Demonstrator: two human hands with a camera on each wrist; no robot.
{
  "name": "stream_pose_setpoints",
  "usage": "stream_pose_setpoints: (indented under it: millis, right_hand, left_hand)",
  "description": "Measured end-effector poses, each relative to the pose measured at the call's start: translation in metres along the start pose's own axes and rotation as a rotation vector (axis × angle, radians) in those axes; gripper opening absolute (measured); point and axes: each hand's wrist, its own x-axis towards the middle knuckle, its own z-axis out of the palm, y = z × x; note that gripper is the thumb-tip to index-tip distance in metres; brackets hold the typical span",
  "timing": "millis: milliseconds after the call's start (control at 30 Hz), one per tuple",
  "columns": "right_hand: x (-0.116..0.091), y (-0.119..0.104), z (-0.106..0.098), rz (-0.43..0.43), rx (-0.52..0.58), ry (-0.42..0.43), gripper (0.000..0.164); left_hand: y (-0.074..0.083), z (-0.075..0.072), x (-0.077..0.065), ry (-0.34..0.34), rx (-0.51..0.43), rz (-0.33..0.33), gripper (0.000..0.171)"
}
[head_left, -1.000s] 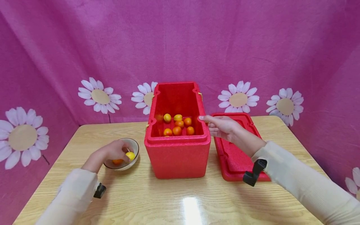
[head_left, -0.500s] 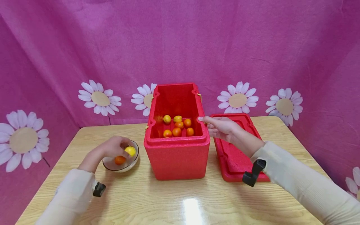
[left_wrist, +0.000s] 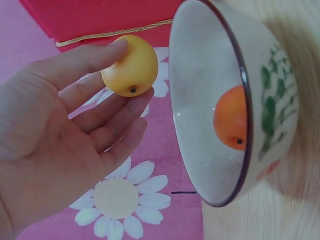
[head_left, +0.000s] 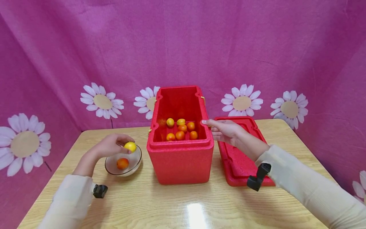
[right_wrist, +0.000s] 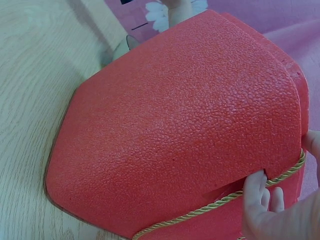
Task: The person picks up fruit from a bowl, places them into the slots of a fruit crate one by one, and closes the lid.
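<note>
With our left hand (head_left: 111, 147) we pinched a yellow fruit (head_left: 131, 146) above the bowl (head_left: 133, 163), where an orange fruit (head_left: 122, 163) lay, and our right hand (head_left: 227, 131) gripped the side of the red box (head_left: 180, 164).

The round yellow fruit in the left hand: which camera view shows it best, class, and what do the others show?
Left wrist: the round yellow fruit is largest, its dark end spot visible. The head view shows it small, held in the bare left hand; the right wrist view doesn't show it.
</note>
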Motion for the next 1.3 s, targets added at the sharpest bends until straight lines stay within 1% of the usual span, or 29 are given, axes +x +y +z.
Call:
stream_pose_setpoints:
  millis: [167, 267, 333, 533, 667, 867, 1067, 1300]
  right_hand:
    - [0.0, 0.0, 0.0, 0.003, -0.007, 0.012, 0.057]
    - [0.001, 0.0, 0.0, -0.001, -0.012, 0.014, 0.057]
    - [0.001, 0.0, 0.0, -0.005, -0.011, 0.012, 0.056]
    - [0.002, 0.001, 0.0, -0.01, -0.005, 0.003, 0.051]
    - [0.002, 0.001, 0.0, -0.01, 0.009, -0.003, 0.045]
    - [0.002, 0.001, 0.0, -0.014, 0.01, -0.009, 0.04]
    - [0.003, 0.001, 0.0, -0.02, 0.015, -0.018, 0.04]
    - [0.001, 0.0, -0.001, -0.026, 0.014, -0.017, 0.048]
  left_hand:
    - [0.004, 0.001, 0.0, 0.032, -0.089, 0.006, 0.04]
    - [0.005, 0.003, 0.002, 0.043, -0.137, 0.012, 0.042]
    - [0.004, 0.003, 0.003, 0.047, -0.152, 0.004, 0.043]
    - [0.01, 0.0, 0.004, 0.08, -0.181, -0.015, 0.048]
    - [0.013, -0.004, 0.004, 0.108, -0.2, -0.024, 0.047]
    - [0.015, -0.008, 0.005, 0.144, -0.228, -0.01, 0.044]
    - [0.02, -0.013, 0.006, 0.169, -0.225, -0.016, 0.046]
    - [0.025, -0.019, 0.008, 0.187, -0.213, -0.014, 0.044]
